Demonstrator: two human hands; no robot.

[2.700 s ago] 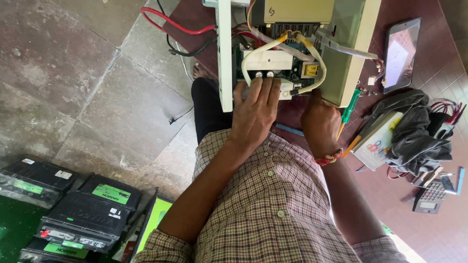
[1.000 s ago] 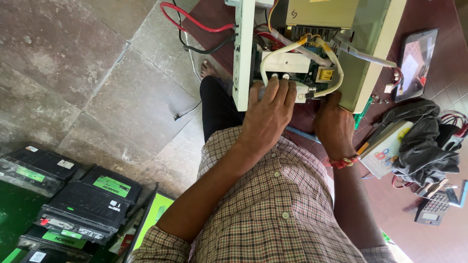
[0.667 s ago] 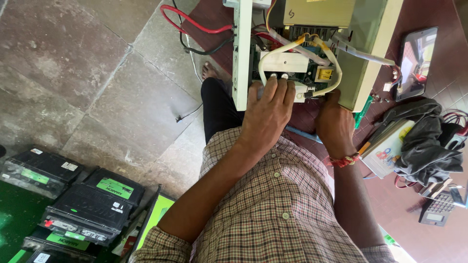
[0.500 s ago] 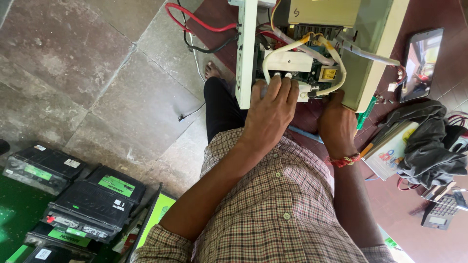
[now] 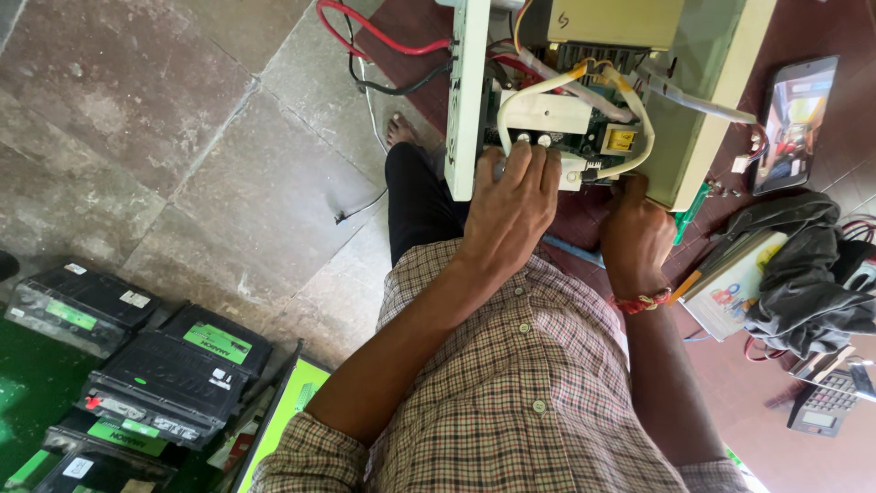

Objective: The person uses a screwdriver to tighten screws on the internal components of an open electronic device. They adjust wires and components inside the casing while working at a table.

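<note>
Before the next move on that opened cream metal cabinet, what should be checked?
1. Left hand on the white board module inside the opened cream metal cabinet: ok.
2. Right hand at the cabinet's lower edge: ok; grip cannot tell.
3. Red and black cables disconnected from power: cannot tell.
4. Phone with lit screen apart from cabinet: ok.
5. Black batteries away from hands: ok.

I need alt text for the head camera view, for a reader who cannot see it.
Seen from above, a person's left hand and right hand work inside an opened cream electronics case with a circuit board and white cables. Black batteries lie on the stone floor.
</note>
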